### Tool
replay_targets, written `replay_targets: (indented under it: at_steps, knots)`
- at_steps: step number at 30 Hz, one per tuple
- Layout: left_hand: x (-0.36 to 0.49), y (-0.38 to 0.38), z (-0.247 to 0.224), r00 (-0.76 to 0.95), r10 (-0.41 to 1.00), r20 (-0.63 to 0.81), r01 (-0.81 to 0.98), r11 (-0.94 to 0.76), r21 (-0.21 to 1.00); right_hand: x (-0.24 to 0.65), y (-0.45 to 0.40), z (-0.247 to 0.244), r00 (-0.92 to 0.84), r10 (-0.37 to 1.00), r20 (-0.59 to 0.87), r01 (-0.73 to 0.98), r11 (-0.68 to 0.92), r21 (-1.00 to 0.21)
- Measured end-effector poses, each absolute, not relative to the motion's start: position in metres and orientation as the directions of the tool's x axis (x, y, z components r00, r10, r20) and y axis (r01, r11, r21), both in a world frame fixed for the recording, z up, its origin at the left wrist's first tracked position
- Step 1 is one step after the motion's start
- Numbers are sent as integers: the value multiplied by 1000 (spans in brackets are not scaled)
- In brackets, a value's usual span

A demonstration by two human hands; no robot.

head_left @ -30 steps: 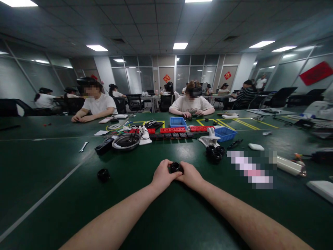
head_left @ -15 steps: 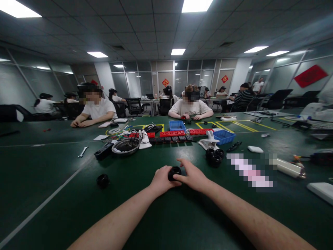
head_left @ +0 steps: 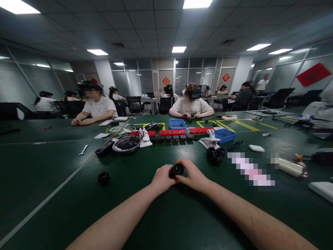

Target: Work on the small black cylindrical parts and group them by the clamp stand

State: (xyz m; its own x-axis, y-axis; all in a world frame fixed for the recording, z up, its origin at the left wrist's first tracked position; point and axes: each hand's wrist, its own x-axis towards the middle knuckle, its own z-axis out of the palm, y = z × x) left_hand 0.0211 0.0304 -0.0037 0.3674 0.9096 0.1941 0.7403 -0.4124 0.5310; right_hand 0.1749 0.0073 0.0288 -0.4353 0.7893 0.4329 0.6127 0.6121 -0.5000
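Between my hands, just above the green table or resting on it, is a black, round, hollow part [head_left: 177, 170], its opening tilted toward the right. My left hand [head_left: 162, 178] is closed around its left side, fingers partly hidden behind it. On the opposite side, my right hand [head_left: 194, 176] grips it with the thumb low in front and the fingers over the top. A similar single black part [head_left: 104, 178] lies to the left on the table. Several more black parts [head_left: 215, 156] sit clustered to the right, beyond my right hand.
Ahead are a metal bowl [head_left: 127, 148], red socket strips [head_left: 173, 132], a white clamp [head_left: 210, 139] and a blue bin [head_left: 224, 135]. A wrench [head_left: 83, 150] lies left; a cream cylinder [head_left: 290, 167] lies right. Co-workers sit across the table [head_left: 65, 205].
My right fingers have closed onto the black part, which was held mainly by the left hand. The part has tilted from opening upward to opening rightward.
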Motion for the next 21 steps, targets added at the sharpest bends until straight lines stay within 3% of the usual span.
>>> replay_targets:
  at_steps: [3, 6, 8, 11, 14, 21]
  knots:
    - [21, 31, -4, 381, 907, 177, 725, -413, 552, 177, 7, 38, -479, 730, 487, 534, 683, -499]
    - [21, 30, -3, 368, 910, 188, 727, -408, 552, 181, 14, 35, -389, 740, 548, 547, 664, -509]
    - [21, 28, -1, 354, 914, 198, 732, -402, 550, 185, 24, 22, -232, 806, 544, 596, 560, -576]
    - [20, 27, 2, 310, 932, 189, 758, -362, 543, 192, 40, -2, -97, 923, 373, 622, 349, -701]
    - [19, 29, 4, 263, 949, 175, 793, -316, 520, 197, 47, -15, -149, 939, 310, 609, 334, -719]
    - [11, 34, -1, 240, 945, 223, 812, -321, 488, 203, 45, -8, -207, 933, 293, 696, 351, -627]
